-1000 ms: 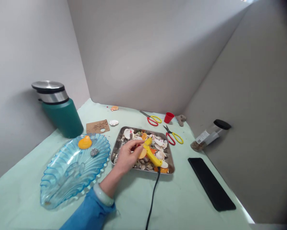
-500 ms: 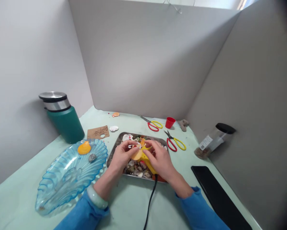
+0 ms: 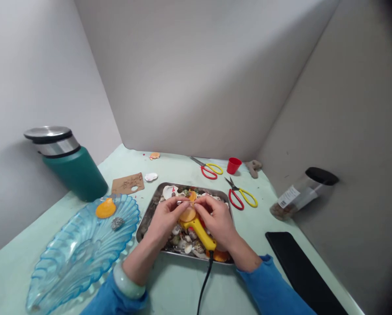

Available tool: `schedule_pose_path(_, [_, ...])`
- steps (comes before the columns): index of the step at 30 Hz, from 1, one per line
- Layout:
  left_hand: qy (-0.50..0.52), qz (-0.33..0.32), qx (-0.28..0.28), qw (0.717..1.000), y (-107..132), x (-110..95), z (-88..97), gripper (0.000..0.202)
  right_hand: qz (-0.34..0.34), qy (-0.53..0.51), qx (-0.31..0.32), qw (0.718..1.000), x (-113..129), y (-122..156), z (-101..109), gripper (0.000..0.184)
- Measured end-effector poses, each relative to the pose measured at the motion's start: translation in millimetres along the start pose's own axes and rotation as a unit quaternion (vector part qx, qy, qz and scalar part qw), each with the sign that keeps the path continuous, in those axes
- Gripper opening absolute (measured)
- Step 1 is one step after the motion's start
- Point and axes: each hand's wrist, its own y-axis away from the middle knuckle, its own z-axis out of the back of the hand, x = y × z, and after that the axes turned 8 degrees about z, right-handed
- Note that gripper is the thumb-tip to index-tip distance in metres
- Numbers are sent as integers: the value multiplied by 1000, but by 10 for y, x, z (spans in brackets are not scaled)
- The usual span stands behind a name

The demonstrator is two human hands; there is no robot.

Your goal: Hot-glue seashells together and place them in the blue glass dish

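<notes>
Over the metal tray of seashells, my left hand is closed in a pinch on a pale orange shell. A small shiny piece shows at its fingertips, too small to name. My right hand is closed too, thumb and finger pressed together at the shell's upper edge. Whatever those right fingertips hold is too small to make out. Beneath the hands, a yellow glue gun lies on the shells, its black cord trailing toward me.
To the left are a blue scalloped dish holding an orange shell and a green bottle. Behind lie two scissors and a red cup. On the right, a clear jar leans near a black slab.
My right fingers have come in to meet the left fingertips at the shell. More of the glue gun shows below the hands. The camera view has shifted slightly.
</notes>
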Motion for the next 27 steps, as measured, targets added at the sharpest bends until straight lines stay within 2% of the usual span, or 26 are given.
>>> schedule_pose_path(4, [-7, -14, -5, 1000, 22, 15, 44, 42, 16, 21, 8, 1000, -2, 20, 8, 15])
schedule_pose_path(7, [13, -36, -34, 999, -3, 38, 100, 41, 24, 122, 38, 991, 57, 49, 69, 22])
schedule_pose_path(10, [43, -45, -51, 997, -43, 56, 154, 43, -12, 269, 108, 957, 193, 83, 141, 45])
schedule_pose_path(12, [47, -43, -57, 996, -59, 59, 172, 42, -38, 321, 170, 931, 295, 106, 164, 52])
schedule_pose_path(14, [46, -34, -68, 996, -63, 55, 174, 41, -55, 338, 216, 915, 364, 126, 167, 44])
schedule_pose_path(16, [46, -20, -81, 995, -61, 50, 171, 40, -68, 329, 227, 914, 373, 138, 176, 34])
schedule_pose_path(19, [50, -7, -90, 995, -61, 49, 176, 36, -77, 247, 186, 948, 290, 137, 239, 37])
schedule_pose_path(22, [42, 6, -88, 995, -64, 56, 189, 36, -111, 33, 120, 986, 188, 121, 325, 43])
schedule_pose_path(24, [38, 6, -78, 996, -64, 59, 192, 37, -155, -152, 75, 973, 158, 111, 347, 45])
schedule_pose_path(27, [38, 0, -55, 998, -58, 59, 184, 42, -189, -358, 47, 913, 163, 109, 304, 40])
